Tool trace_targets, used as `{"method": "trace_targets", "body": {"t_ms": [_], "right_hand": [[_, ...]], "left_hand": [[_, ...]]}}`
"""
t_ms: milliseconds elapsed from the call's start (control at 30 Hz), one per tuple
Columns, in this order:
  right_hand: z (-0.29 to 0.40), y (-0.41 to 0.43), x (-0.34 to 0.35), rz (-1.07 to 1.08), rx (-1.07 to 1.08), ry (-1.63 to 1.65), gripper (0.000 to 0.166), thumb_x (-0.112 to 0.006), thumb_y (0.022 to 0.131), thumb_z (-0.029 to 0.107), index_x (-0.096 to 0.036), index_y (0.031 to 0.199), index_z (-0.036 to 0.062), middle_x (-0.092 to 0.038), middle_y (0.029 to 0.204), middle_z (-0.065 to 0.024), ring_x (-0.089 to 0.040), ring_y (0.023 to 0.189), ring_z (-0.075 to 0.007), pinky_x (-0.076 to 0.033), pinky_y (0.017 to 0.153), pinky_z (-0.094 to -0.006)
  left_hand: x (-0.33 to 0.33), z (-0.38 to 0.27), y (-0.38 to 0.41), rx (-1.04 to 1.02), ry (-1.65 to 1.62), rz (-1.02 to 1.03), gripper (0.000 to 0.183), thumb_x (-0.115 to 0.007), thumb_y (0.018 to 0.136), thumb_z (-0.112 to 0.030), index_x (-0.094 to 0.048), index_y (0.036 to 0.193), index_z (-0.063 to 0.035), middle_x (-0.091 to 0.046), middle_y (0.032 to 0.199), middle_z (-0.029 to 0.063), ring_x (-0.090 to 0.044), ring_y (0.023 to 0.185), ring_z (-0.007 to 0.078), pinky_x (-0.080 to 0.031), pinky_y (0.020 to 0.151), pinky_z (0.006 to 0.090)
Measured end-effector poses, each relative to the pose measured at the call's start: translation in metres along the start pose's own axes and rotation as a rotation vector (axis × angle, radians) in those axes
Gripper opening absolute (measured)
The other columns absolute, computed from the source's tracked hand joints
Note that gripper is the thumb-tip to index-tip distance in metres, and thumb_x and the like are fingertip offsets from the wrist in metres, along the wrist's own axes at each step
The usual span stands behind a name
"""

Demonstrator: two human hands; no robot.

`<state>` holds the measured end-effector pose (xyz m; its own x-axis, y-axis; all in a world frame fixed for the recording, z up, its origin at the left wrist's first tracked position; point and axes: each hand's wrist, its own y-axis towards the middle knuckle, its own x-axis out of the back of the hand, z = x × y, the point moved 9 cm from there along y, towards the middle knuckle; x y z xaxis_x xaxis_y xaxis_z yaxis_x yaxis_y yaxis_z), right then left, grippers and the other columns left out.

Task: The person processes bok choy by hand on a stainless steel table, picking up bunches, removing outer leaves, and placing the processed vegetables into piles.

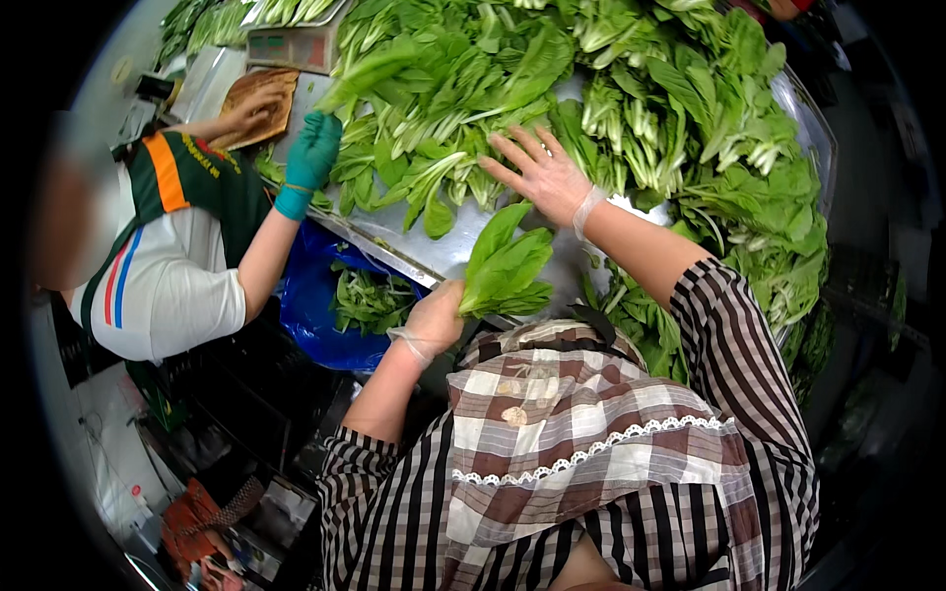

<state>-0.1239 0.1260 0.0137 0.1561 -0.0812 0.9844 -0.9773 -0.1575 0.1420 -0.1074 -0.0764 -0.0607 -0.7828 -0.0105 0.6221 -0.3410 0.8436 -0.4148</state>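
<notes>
A bunch of leafy greens [510, 266] is gripped at its stem end by my left hand [436, 314], its leaves pointing right over the table's near edge. My right hand [543, 173] reaches over the metal table [429, 247] with fingers spread, at the near side of a large heap of greens [443, 81]. Its fingertips touch or hover just above the leaves; which one I cannot tell. Both hands wear thin clear gloves. Pale stems [635, 137] of more bunches lie just right of that hand.
At left a co-worker's teal-gloved hand [314, 151] holds greens; the other hand [255, 107] rests by a brown board [270, 125]. A scale [292, 48] stands behind. Below the table edge [369, 247] hangs a blue bag [303, 295] with loose leaves [369, 299]. Greens [768, 251] cover the right side.
</notes>
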Motion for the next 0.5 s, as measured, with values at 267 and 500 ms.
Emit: {"method": "trace_targets", "body": {"t_ms": [267,500], "right_hand": [[0.029,0.045,-0.021,0.028,0.24,-0.044,0.076,-0.063,0.074,0.007,-0.034,0.142,0.0234,-0.044,0.138,-0.007,-0.043,0.127,-0.0261,-0.024,0.112,-0.0501],[-0.045,0.054,0.01,-0.235,-0.085,0.366,0.035,-0.072,0.07,0.012,-0.065,0.103,0.0222,-0.064,0.098,0.0007,-0.061,0.096,-0.0195,-0.04,0.1,-0.0403]], "left_hand": [[0.004,-0.018,-0.006,0.011,0.063,-0.006,0.043,-0.058,0.07,0.003,-0.048,0.112,0.0002,-0.055,0.104,0.0207,-0.055,0.101,0.04,-0.047,0.086,0.0432],[0.009,-0.012,-0.005,0.011,-0.09,-0.034,0.05,-0.054,0.072,0.005,-0.049,0.121,-0.0014,-0.057,0.111,0.0218,-0.054,0.107,0.0383,-0.045,0.092,0.0401]]}}
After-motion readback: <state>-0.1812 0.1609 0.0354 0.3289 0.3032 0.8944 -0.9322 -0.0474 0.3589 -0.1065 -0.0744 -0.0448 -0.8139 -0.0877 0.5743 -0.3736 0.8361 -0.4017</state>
